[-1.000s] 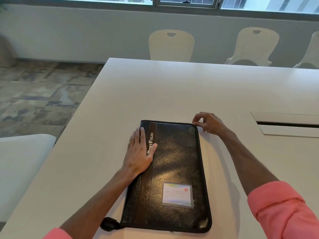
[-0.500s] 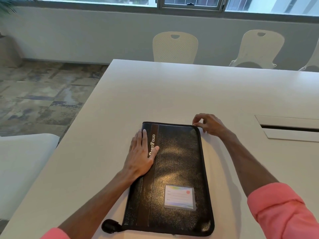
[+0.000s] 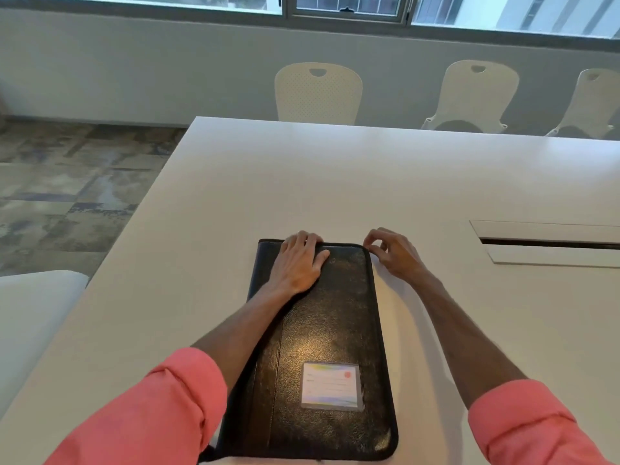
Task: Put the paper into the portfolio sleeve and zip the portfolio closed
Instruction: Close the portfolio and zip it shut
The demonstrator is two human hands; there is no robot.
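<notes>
Black portfolio (image 3: 322, 347) flat on the white worktop (image 3: 302, 182), cover folded shut. Left hand (image 3: 297, 265) spread, palm pressing the far end down. Right hand (image 3: 392, 251) just beside the far right corner, fingertips pinched, probably on the zipper pull, too small to confirm. No paper visible. Looks stiff, leathery, slightly slick: best pinned flat under the left while pulling along the edge.

The black portfolio (image 3: 322, 330) lies flat and closed on the bench (image 3: 268, 182). A clear card window (image 3: 332, 386) occupies its near cover.
</notes>
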